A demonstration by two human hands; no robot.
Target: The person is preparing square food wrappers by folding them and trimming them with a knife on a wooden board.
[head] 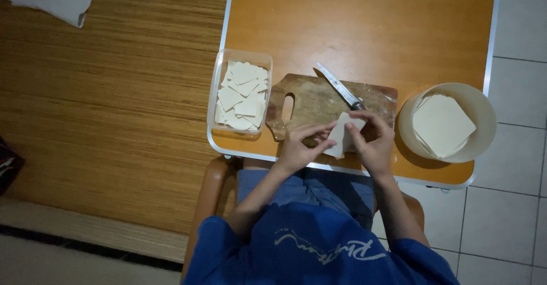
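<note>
**Both hands on a pale sheet at the table's near edge**

Here we are above the wooden cutting board, and both hands meet over its near edge. The left hand has its fingers stretched out toward the right, thumb below, pinching the left side of a pale dough sheet. The right hand curls in from the other side, fingertips bent down onto the sheet's upper right corner, the rest of the hand loosely cupped. So both hands are grasping the sheet, neither one clenched into a fist.

The sheet itself is held up just above the near edge of the board, tilted, one corner pointing away toward the far side of the table; its long axis runs roughly from the near edge to the far edge, leaning slightly. Whether it is one sheet or a thin stack, I cannot tell.

A knife lies on the board just beyond the right hand, blade pointing to the far left, handle end toward the right fingers.

At the left edge of the orange table sits a clear rectangular container with cut pale squares piled loosely inside. Near the right near corner stands a round cream bowl holding a stack of larger square sheets.
</note>
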